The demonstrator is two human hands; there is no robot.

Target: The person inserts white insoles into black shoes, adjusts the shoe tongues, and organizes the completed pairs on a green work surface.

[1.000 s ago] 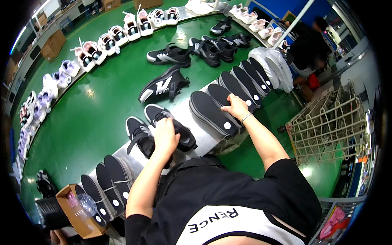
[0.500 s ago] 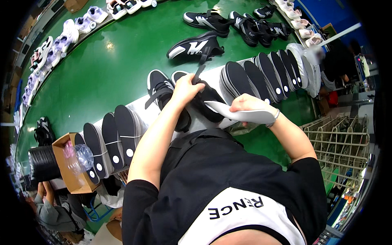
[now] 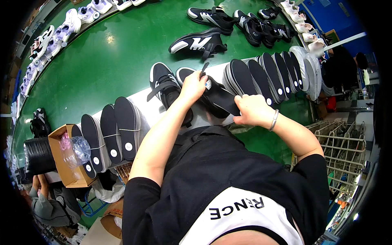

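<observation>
My left hand (image 3: 193, 87) is closed on the upper of a black and grey sneaker (image 3: 207, 104), near its opening, with a loose strap (image 3: 204, 69) sticking up past the fingers. In my right hand (image 3: 255, 110) I pinch the end of a black insole (image 3: 226, 99). Its other end lies in the shoe's opening, and how deep it reaches is hidden. A matching sneaker (image 3: 162, 76) stands just left, its strap hanging loose. Both shoes rest on a pale board (image 3: 151, 112).
Insole stacks stand on both sides, left (image 3: 130, 122) and right (image 3: 241, 77). Several black sneakers (image 3: 198, 44) lie on the green table (image 3: 110, 61). An open carton (image 3: 65, 163) is at left, and a wire rack (image 3: 341, 143) at right. Another person (image 3: 53, 208) is at lower left.
My right hand has turned the insole from its pale side to its black side and brought its tip into the shoe. My left hand stays at the shoe's opening.
</observation>
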